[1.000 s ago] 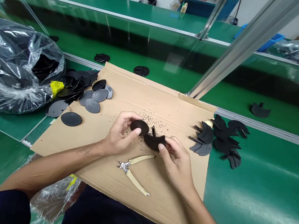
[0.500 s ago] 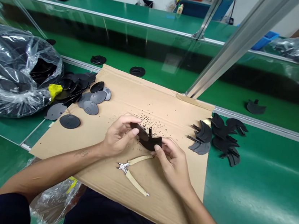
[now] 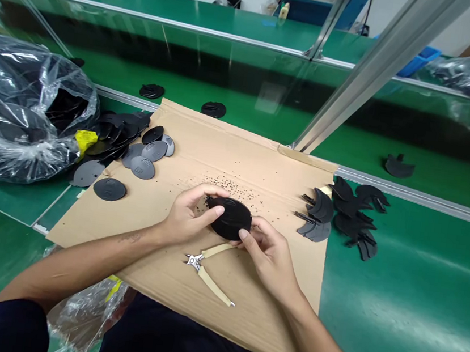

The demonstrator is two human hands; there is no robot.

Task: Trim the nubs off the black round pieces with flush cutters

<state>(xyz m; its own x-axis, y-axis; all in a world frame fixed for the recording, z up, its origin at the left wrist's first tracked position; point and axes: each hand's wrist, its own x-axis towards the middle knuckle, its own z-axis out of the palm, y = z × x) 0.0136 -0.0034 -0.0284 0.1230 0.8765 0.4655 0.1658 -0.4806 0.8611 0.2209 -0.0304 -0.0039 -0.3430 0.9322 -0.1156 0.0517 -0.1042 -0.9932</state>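
Observation:
Between my hands is a black oval plastic disc (image 3: 232, 219), its flat side facing up and raised lines on it. My left hand (image 3: 191, 214) pinches its left edge between thumb and fingers. At its right edge, my right hand (image 3: 268, 243) grips with thumb on top. The curved piece with a stem no longer shows separately; whether it lies under or joins the disc I cannot tell. Below my hands, side cutters (image 3: 195, 261) with cream handles lie open on the cardboard sheet (image 3: 155, 269). Small black scraps (image 3: 234, 186) are scattered just beyond the disc.
Oval discs (image 3: 142, 167) lie at the left, beside a dark heap and a clear plastic bag (image 3: 23, 116) of black parts. Curved black pieces (image 3: 323, 205) are piled at the right edge. A metal post (image 3: 359, 71) rises behind the cardboard.
My hands have brought the oval disc and the curved stemmed piece together; they were apart at an angle and now look like one flat oval. The cutters lie where they were.

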